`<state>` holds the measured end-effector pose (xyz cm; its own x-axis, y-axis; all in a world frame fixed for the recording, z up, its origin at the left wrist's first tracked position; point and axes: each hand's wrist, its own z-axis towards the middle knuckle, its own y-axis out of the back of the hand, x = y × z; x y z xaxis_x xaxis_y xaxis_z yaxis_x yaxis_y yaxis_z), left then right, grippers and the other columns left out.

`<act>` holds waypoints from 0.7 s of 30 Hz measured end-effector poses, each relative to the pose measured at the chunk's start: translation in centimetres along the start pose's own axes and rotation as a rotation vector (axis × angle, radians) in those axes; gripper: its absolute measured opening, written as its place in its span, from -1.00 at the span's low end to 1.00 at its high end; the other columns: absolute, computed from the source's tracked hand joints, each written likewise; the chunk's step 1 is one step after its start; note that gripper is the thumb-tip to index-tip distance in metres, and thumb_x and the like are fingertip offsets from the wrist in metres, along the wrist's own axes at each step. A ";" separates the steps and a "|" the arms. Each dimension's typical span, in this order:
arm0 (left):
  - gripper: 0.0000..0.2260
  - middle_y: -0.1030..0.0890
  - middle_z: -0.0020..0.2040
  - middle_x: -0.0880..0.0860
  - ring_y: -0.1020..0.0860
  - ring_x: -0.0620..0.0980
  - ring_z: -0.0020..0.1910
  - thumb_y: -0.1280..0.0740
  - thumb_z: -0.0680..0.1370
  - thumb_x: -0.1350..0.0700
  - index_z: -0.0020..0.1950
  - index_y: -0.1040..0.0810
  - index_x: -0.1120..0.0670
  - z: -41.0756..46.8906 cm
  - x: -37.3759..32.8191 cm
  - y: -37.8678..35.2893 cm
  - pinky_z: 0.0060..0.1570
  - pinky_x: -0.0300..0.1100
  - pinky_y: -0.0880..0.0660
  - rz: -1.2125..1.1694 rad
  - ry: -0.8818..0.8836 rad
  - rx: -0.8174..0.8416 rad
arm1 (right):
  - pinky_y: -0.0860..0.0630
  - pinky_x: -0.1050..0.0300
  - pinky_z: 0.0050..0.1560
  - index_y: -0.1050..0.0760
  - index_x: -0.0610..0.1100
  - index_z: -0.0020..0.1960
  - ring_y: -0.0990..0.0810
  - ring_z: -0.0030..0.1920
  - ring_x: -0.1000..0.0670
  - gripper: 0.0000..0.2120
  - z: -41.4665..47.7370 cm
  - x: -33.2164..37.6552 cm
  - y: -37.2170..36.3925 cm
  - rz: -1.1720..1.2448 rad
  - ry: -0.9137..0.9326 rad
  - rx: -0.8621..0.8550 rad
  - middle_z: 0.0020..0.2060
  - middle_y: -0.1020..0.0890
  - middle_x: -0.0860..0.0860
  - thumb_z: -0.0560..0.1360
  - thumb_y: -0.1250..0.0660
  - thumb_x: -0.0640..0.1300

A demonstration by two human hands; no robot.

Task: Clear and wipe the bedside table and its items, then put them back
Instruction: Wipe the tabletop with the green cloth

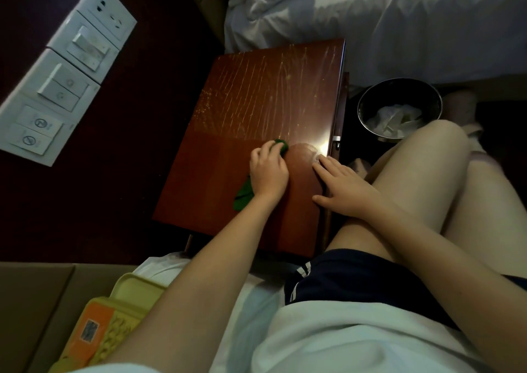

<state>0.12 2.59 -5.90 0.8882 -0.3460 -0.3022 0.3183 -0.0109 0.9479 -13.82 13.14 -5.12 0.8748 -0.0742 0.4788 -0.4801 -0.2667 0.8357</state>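
The reddish-brown wooden bedside table (pixel 222 110) fills the middle of the view, its far half streaked with wet wipe marks. My left hand (pixel 268 170) presses a green cloth (pixel 243 194) onto the tabletop near its middle; the cloth pokes out past my fingertips and trails out below my wrist. My right hand (pixel 342 181) lies flat, fingers straight, on the table's right edge beside a bright glare spot. No items stand on the table.
A metal waste bin (pixel 368 110) with crumpled paper stands right of the table. White bedding (pixel 370 16) lies beyond. A wall panel of switches and sockets (pixel 65 87) is at left. A yellow tray with an orange and yellow object (pixel 114 315) lies at lower left by my lap.
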 end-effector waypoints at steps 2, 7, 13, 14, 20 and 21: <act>-0.68 -0.46 0.34 0.02 -0.34 0.06 0.28 -0.16 0.60 0.19 0.33 -0.49 0.09 -1.1 -0.8 -0.3 0.25 -0.10 -0.29 -0.025 -0.102 0.024 | 0.10 0.06 0.48 0.16 -0.13 0.54 0.17 0.52 -0.02 -0.23 -0.2 0.1 0.0 -0.021 0.001 0.017 0.53 0.15 -0.08 0.55 -0.19 0.13; -0.69 -0.54 0.24 0.07 -0.44 0.11 0.19 -0.23 0.54 0.23 0.26 -0.55 0.11 -4.0 0.7 0.4 0.17 -0.08 -0.37 -0.072 -0.361 0.074 | 0.09 0.06 0.47 0.19 -0.14 0.54 0.18 0.52 -0.02 -0.22 -1.0 0.6 0.2 -0.083 0.015 0.054 0.53 0.17 -0.08 0.55 -0.18 0.14; -0.69 -0.52 0.27 0.07 -0.42 0.11 0.24 -0.20 0.57 0.20 0.29 -0.53 0.10 -4.1 7.3 2.3 0.23 -0.03 -0.37 -0.033 -0.329 0.063 | 0.10 0.07 0.49 0.22 -0.13 0.53 0.19 0.52 -0.02 -0.22 -1.8 0.9 0.1 -0.159 0.036 0.102 0.52 0.18 -0.07 0.56 -0.16 0.16; -0.69 -0.50 0.29 0.07 -0.38 0.11 0.27 -0.19 0.59 0.21 0.31 -0.50 0.10 -3.7 7.8 2.5 0.26 -0.04 -0.34 -0.031 -0.235 0.051 | 0.10 0.06 0.49 0.22 -0.12 0.53 0.19 0.52 -0.02 -0.21 -1.8 1.0 0.1 -0.168 0.034 0.105 0.52 0.19 -0.07 0.55 -0.16 0.17; -0.68 -0.40 0.38 0.05 -0.30 0.07 0.32 -0.10 0.63 0.16 0.37 -0.44 0.09 -0.8 6.7 1.8 0.29 -0.07 -0.27 -0.039 0.157 -0.060 | 0.09 0.05 0.48 0.23 -0.12 0.53 0.20 0.52 -0.02 -0.17 -2.0 1.9 -0.3 -0.222 0.001 0.119 0.52 0.19 -0.06 0.53 -0.11 0.27; -0.68 -0.39 0.38 0.05 -0.30 0.07 0.31 -0.09 0.63 0.17 0.37 -0.43 0.08 -0.6 6.2 1.5 0.28 -0.06 -0.28 -0.041 0.192 -0.075 | 0.09 0.05 0.48 0.24 -0.12 0.53 0.20 0.52 -0.02 -0.17 -2.1 2.0 -0.3 -0.233 -0.002 0.124 0.52 0.19 -0.06 0.53 -0.11 0.28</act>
<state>6.31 1.02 -6.37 0.9187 -0.1614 -0.3605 0.3726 0.0515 0.9266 -12.03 15.09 -3.87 0.9610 0.0014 0.2766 -0.2539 -0.3921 0.8842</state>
